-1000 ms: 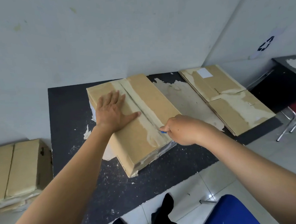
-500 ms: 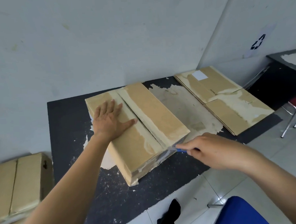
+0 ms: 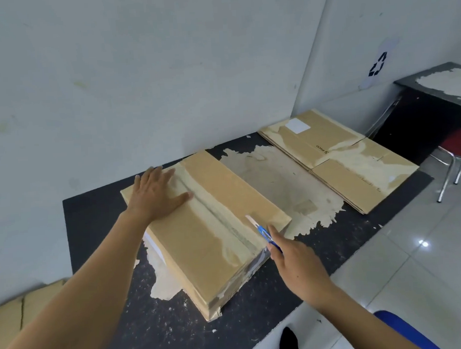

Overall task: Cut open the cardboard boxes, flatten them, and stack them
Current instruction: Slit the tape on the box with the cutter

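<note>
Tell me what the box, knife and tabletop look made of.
Box: brown cardboard, matte, with pale torn patches and glossy tape at the near end. Knife: blue handle, likely plastic; blade thin and pale, probably metal. Tabletop: dark coating peeling off a pale board beneath, possibly wood composite.

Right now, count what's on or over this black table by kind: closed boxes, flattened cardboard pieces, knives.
Closed box: 1
Flattened cardboard pieces: 2 showing on top; any layers beneath cannot be counted
Utility knife: 1
Total: 4
</note>
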